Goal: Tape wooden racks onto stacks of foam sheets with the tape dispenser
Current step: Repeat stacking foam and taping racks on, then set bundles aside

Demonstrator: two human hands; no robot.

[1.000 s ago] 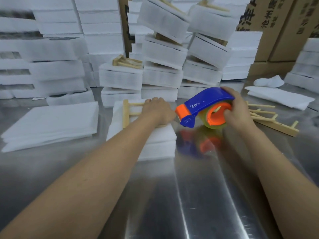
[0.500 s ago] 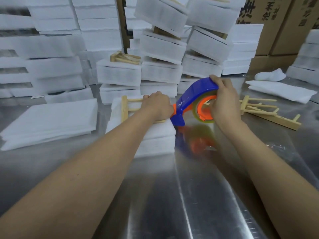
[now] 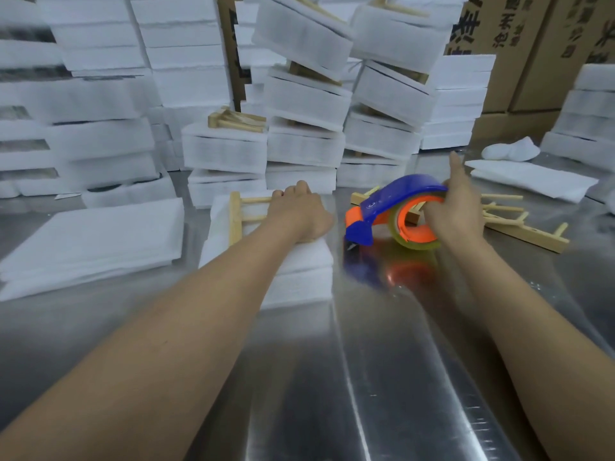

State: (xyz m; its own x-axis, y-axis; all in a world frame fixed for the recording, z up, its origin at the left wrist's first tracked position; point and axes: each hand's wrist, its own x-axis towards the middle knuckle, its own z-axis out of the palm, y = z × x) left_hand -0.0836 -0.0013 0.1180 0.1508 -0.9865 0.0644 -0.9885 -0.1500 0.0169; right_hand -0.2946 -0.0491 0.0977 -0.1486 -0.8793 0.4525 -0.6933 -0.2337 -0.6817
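Observation:
A wooden rack (image 3: 235, 217) lies flat on a stack of white foam sheets (image 3: 299, 271) at the centre of the metal table (image 3: 382, 377). My left hand (image 3: 299, 211) presses down on the rack, fingers curled over its far side. My right hand (image 3: 456, 204) grips a blue and orange tape dispenser (image 3: 392, 207) with a roll of clear tape, held just above the table to the right of the stack. Its blue nose points down and left, a short gap from the stack's right edge.
More wooden racks (image 3: 519, 224) lie on the table behind my right hand. A low pile of foam sheets (image 3: 93, 241) sits at the left. Taped foam bundles (image 3: 306, 134) are stacked high at the back, with cardboard boxes (image 3: 532, 44) behind. Loose foam (image 3: 529, 181) lies at the right.
The dispenser swung in against the stack's right edge half a second ago, then pulled back to the right and lower. My left hand has stayed on the rack.

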